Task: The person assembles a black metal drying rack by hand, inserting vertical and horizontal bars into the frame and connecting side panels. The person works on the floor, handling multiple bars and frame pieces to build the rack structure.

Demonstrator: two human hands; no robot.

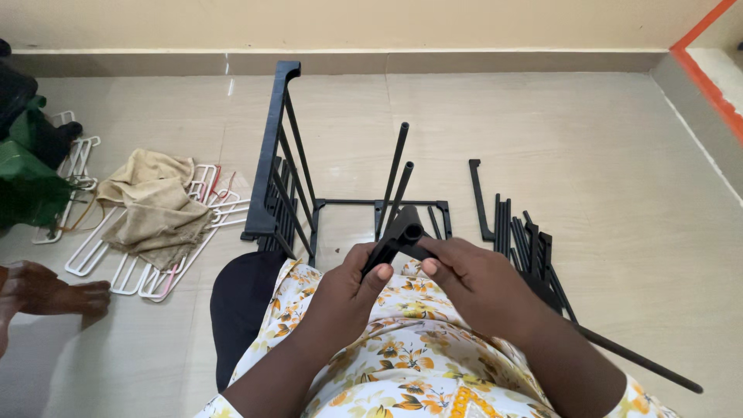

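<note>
My left hand (344,290) and my right hand (472,282) both grip a short black plastic connector piece (398,234) held over my lap, its open tube end facing me. Just beyond it two black rods (396,179) stand upright from a black rectangular frame (379,205) on the tiled floor. A black slatted rack side panel (280,166) stands on its edge to the left of the rods.
A pile of loose black rods and bars (522,240) lies to the right, one long rod (642,361) running toward the lower right. White hangers (128,259) and a beige cloth (155,205) lie at left. Another person's foot (54,290) rests at the far left. Green bag (27,182) beside the wall.
</note>
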